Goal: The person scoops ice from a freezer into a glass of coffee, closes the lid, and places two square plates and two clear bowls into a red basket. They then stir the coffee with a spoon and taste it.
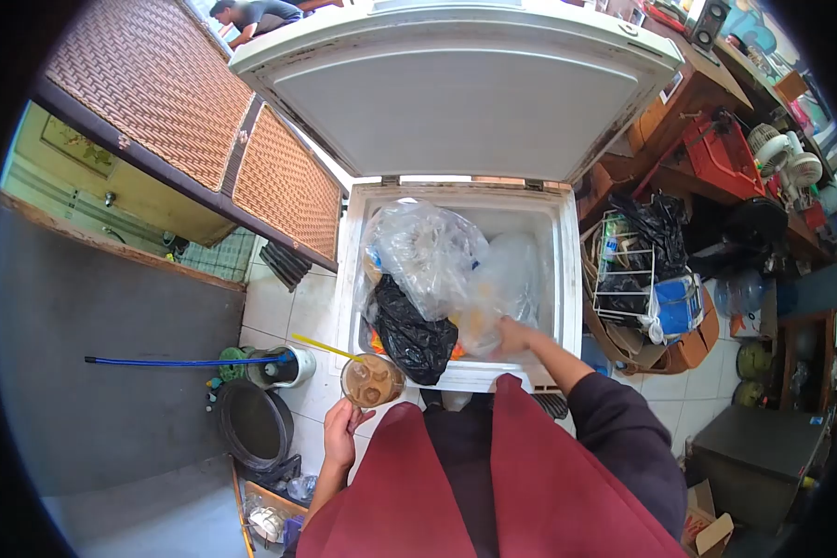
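One chest freezer [567,279] stands open, its lid [456,93] raised. Inside lie two clear plastic bags [428,251] and one black bag [414,339]. The right hand [511,337] reaches in, gripping a clear bag. The left hand [341,435] holds one upright cup [372,381] beside the freezer's front, its yellow straw [324,347] pointing left. No writing is legible.

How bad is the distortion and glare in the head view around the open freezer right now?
Head view: strong fisheye bend, black corners, straight edges bowed. The freezer lid is bright but not blown out. Clear plastic bags show soft glare, hiding their contents. The right hand on a bag and the left hand holding the cup are fairly sharp; the edges of the picture are dim and soft.
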`<state>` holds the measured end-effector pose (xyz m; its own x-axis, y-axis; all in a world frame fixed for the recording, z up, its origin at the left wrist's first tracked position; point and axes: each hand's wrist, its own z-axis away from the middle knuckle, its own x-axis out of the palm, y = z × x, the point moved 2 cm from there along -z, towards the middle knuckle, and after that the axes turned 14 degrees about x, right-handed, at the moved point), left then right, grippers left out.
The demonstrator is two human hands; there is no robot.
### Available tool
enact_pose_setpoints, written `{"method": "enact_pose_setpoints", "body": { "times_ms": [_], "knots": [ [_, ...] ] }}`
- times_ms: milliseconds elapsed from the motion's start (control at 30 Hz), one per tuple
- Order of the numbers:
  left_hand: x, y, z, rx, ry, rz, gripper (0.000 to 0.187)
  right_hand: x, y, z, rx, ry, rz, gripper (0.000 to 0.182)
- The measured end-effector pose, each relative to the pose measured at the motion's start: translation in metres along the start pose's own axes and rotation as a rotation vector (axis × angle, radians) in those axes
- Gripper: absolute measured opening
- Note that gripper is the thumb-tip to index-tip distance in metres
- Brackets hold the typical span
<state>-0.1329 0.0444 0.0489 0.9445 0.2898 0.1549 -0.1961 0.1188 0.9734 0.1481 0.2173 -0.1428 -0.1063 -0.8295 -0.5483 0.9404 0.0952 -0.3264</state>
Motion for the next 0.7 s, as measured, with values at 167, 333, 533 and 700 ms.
{"method": "enact_pose_setpoints", "body": {
  "times_ms": [167,333,533,700],
  "knots": [
    [0.005,-0.002,-0.001,0.001,-0.03,-0.044,0.026,0.065,0.133,-0.201,-0.064,-0.045,-1.152,0.057],
    [0.013,0.006,-0.004,-0.002,-0.038,-0.052,0.027,0.031,0.023,-0.084,0.286,-0.192,-0.081,0.043],
    [0.015,0.002,-0.009,0.022,0.025,0.027,0.025,-0.113,-0.049,0.084,0.332,-0.108,0.443,0.036],
    [0.013,-0.002,-0.011,0.045,0.008,0.085,0.023,-0.034,-0.009,-0.042,0.347,0.035,0.264,0.04]
  ]
}}
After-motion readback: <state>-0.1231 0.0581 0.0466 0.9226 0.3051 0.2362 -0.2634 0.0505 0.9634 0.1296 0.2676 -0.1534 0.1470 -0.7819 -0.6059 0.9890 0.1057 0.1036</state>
